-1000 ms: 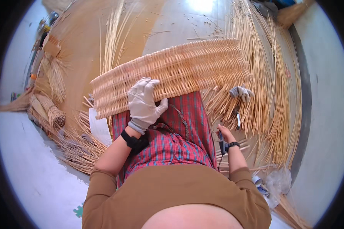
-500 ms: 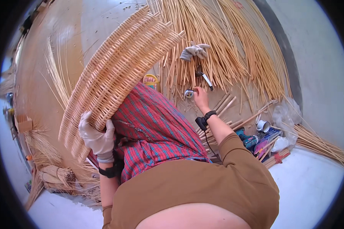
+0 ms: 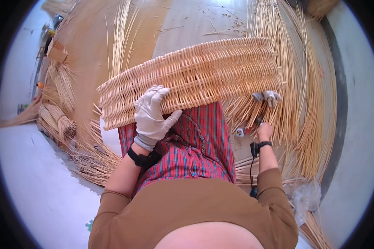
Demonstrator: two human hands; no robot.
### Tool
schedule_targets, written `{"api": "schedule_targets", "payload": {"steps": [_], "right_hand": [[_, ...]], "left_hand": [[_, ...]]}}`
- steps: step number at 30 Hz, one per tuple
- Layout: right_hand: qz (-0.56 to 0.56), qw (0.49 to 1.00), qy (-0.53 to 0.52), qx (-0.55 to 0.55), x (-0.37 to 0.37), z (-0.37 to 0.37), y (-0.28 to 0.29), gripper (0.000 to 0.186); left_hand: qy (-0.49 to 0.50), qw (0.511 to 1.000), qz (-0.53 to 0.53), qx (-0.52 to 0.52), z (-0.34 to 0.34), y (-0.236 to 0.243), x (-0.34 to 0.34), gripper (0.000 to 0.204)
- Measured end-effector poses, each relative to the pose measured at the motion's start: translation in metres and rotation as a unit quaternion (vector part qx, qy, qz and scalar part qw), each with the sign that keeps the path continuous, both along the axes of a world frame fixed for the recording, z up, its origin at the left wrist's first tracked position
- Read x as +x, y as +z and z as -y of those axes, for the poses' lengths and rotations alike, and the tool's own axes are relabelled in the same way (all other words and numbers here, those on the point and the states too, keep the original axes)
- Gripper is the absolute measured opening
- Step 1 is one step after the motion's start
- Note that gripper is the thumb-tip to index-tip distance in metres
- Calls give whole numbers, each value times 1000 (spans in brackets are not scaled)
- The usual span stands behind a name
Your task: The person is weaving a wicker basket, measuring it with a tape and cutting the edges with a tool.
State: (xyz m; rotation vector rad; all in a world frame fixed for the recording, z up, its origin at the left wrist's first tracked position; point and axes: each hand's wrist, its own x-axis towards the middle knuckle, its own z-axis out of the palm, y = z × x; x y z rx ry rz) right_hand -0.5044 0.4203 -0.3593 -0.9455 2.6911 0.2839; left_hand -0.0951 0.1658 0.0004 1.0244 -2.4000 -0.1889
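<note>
A long, curved woven wicker panel lies slantwise across my knees, its right end farther out over the cane bundles. My left hand, in a white work glove, grips its near edge, with the thumb on the side toward me. Down by the floor on the right, my bare right hand is closed around the handle of what looks like pruning shears. Only their dark head sticks out past the fingers. A small round tape measure rests on the floor left of that hand.
A grey-white glove lies on the spread cane rods at the right. A tied cane bundle and a cardboard box are at the left. Near my right elbow is a clear plastic bag.
The panel has swung from steeply upright to nearly crosswise, and my view has turned. My right hand has gone from beside the tape measure to the shears and closed on them.
</note>
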Motion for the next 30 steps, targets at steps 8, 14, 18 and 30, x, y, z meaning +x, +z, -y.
{"api": "schedule_targets", "payload": {"steps": [8,14,18,30], "right_hand": [[315,940,-97,-85,4,-111,92,28],[367,820,-4,-440,105,-44,220,29],[423,824,20,-377,159,25,275,45],[310,810,134,-480,189,62,322,53]], "left_hand": [[-47,868,-242,431,-14,10,58,38],[-25,524,-383,760,-20,-47,91,53],[-42,324,-639,697,-1,-77,60,56],[-177,337,-725,574,22,-26,49,50]]}}
